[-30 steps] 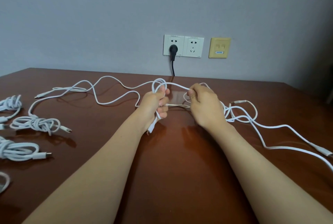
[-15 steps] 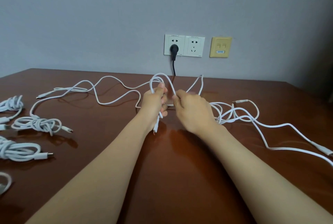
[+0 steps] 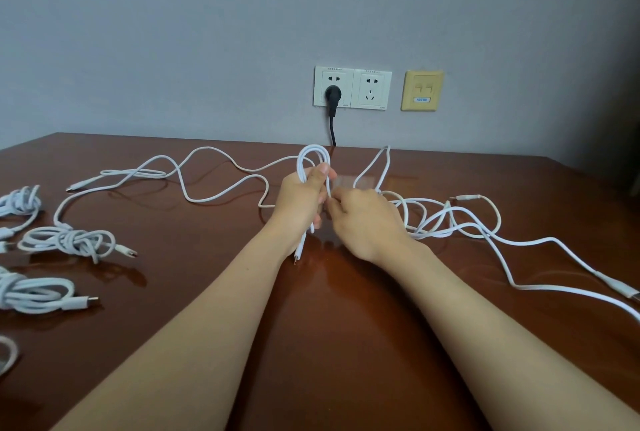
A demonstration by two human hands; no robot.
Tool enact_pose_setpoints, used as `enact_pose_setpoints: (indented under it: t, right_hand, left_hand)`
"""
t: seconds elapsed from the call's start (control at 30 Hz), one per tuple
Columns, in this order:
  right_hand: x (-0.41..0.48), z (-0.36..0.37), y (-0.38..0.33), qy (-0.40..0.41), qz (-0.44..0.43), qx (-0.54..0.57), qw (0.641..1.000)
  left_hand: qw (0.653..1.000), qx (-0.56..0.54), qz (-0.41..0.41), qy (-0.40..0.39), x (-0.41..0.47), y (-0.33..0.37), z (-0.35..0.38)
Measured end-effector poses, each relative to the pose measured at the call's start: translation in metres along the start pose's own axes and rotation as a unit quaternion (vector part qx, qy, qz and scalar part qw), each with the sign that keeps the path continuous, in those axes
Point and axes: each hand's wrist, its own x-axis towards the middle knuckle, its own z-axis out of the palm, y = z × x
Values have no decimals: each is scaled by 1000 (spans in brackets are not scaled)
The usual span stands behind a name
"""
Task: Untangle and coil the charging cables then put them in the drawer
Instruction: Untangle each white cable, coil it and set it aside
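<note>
— In the head view, how were the hands set?
— The left hand (image 3: pixel 304 198) was clenched round a folded white cable (image 3: pixel 313 153), with the loop standing above the fist and a plug end hanging below. The right hand (image 3: pixel 363 222), touching it on the right, pinched a strand of that cable.
— And the other cables?
— A loose tangle (image 3: pixel 450 219) lay right of the hands on the brown table (image 3: pixel 346 344). Coiled bundles (image 3: pixel 65 241) sat near the left edge.

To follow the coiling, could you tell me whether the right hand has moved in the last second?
Yes. The right hand has shifted left, away from the yellow wall plate, towards the left hand.
</note>
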Motion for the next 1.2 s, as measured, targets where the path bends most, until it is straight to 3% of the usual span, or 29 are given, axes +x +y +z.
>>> enact_pose_setpoints:
  t: [0.1,0.2,0.3,0.37,0.47,0.57,0.67,0.93,1.2]
  right_hand:
    - [-2,1,-1,-4,-1,1,1000]
    - [-4,2,1,-20,-2,-8,1000]
    - [-4,2,2,-13,-2,-13,1000]
    - [-4,0,1,-1,-4,-5,1000]
    - [-5,-2,-1,17,-12,2,1000]
    - [-5,-3,0,34,-15,12,999]
    - [-3,-3,2,38,-31,0,999]
    - [-1,-5,10,-16,13,-49,999]
    - [1,-8,16,3,25,-12,1000]
  left_hand:
    - [994,96,35,24,1,-2,-2]
    - [968,225,102,51,0,-5,-5]
    - [959,256,94,75,4,-11,-9]
    - [974,202,67,83,4,-10,-8]
    - [996,-38,-28,73,2,-3,-6]
    - [969,-223,-74,74,1,4,-6]
    - [938,-319,-93,98,3,9,-6]
    - [907,-372,-116,158,20,4,-19]
    - [937,-292,-100,165,15,6,-20]
